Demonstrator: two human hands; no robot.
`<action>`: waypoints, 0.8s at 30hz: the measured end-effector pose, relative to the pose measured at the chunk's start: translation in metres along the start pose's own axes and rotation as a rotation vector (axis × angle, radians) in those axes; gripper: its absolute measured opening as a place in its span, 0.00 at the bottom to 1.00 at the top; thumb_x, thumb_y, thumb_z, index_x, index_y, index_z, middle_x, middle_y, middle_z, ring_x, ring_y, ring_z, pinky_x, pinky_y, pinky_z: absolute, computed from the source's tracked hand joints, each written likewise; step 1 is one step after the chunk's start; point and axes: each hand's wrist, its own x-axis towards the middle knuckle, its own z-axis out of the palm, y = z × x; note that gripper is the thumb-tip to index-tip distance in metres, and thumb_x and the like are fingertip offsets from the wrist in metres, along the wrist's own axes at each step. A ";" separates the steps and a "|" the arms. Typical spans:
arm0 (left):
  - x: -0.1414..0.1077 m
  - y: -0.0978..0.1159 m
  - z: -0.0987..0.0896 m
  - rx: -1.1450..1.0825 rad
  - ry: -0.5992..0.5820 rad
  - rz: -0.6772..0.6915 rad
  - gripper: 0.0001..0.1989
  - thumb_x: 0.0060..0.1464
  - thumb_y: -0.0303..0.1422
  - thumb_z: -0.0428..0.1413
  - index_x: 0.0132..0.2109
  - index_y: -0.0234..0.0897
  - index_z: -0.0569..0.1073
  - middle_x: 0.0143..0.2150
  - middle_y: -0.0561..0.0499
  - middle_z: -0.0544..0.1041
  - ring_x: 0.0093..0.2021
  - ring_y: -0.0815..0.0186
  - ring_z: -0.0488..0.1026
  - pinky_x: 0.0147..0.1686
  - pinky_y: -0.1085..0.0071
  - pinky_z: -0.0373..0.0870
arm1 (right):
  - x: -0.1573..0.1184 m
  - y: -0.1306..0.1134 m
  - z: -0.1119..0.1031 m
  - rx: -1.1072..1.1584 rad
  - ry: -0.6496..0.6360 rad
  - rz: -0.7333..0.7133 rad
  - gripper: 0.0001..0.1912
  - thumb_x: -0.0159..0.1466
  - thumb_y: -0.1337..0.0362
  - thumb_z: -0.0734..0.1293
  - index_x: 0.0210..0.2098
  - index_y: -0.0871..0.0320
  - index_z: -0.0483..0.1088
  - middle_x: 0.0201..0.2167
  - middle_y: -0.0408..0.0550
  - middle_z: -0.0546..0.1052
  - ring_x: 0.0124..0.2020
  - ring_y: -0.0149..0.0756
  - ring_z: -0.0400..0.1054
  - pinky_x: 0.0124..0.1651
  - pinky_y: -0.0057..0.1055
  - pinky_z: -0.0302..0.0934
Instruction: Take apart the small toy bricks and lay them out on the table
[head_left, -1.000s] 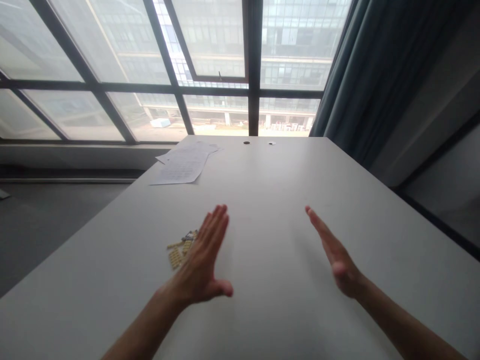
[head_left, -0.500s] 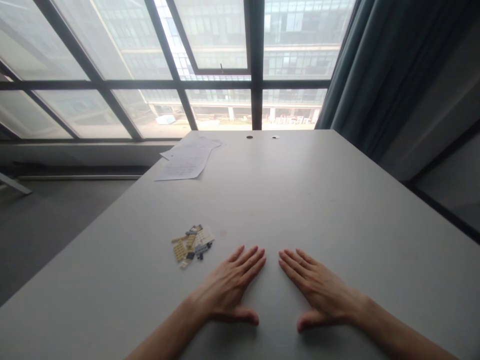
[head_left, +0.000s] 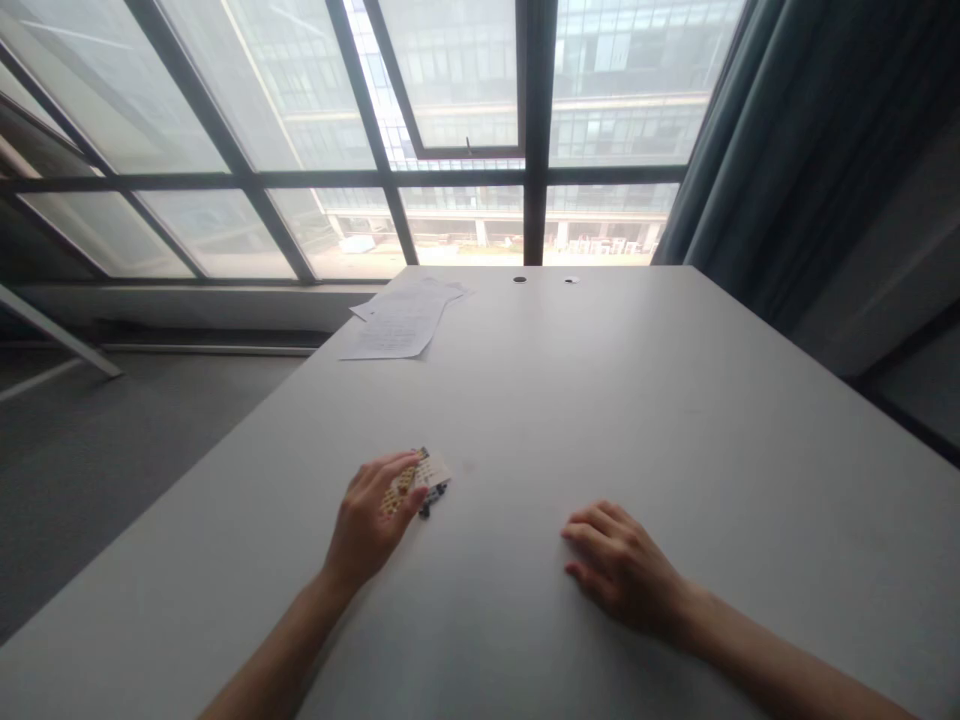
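Note:
A small pile of building bricks (head_left: pixel 433 470), white, yellow and dark grey, lies on the white table (head_left: pixel 570 400) left of the middle. Over its left side is my left hand (head_left: pixel 373 515), thumb and fingers apart around the pieces and covering some of them. Whether it touches them is hard to tell. My right hand (head_left: pixel 622 562) rests on the table to the right, its fingers curled under and pointing left. What, if anything, lies under those fingers is hidden.
Printed papers (head_left: pixel 401 325) lie at the table's far left edge. Two round holes, one dark (head_left: pixel 519 280) and one partly white (head_left: pixel 571 281), are near the far edge. Windows stand beyond, with a blue-grey curtain (head_left: pixel 757 150) at the right.
My left hand has moved left and up from the bare table to the bricks. My right hand has curled its fingers, which were flat before. The view has shifted slightly left.

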 end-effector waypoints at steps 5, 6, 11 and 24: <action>-0.004 -0.041 0.008 0.280 -0.245 -0.003 0.47 0.50 0.57 0.51 0.67 0.32 0.49 0.65 0.34 0.58 0.64 0.45 0.55 0.60 0.47 0.54 | 0.062 -0.021 0.027 -0.051 -0.101 -0.054 0.32 0.63 0.53 0.63 0.61 0.64 0.58 0.61 0.60 0.62 0.61 0.49 0.54 0.64 0.44 0.48; -0.002 -0.041 0.013 0.298 -0.292 0.005 0.48 0.50 0.58 0.51 0.67 0.32 0.47 0.66 0.34 0.56 0.65 0.45 0.53 0.61 0.47 0.52 | 0.074 -0.023 0.033 -0.054 -0.110 -0.059 0.35 0.63 0.51 0.63 0.62 0.66 0.56 0.63 0.61 0.60 0.63 0.50 0.52 0.65 0.44 0.45; 0.025 -0.020 0.037 0.299 -0.425 0.074 0.40 0.53 0.55 0.50 0.66 0.38 0.54 0.67 0.40 0.55 0.67 0.49 0.50 0.64 0.49 0.47 | 0.108 -0.019 0.046 -0.068 -0.135 -0.046 0.40 0.63 0.48 0.61 0.65 0.71 0.50 0.65 0.65 0.54 0.67 0.49 0.46 0.67 0.43 0.41; 0.091 0.091 0.122 -0.118 -0.571 0.405 0.34 0.56 0.46 0.53 0.66 0.40 0.53 0.67 0.44 0.57 0.67 0.57 0.52 0.66 0.56 0.46 | 0.037 0.062 -0.010 -0.227 -0.010 0.223 0.29 0.66 0.55 0.59 0.62 0.64 0.57 0.63 0.59 0.61 0.64 0.46 0.52 0.66 0.45 0.45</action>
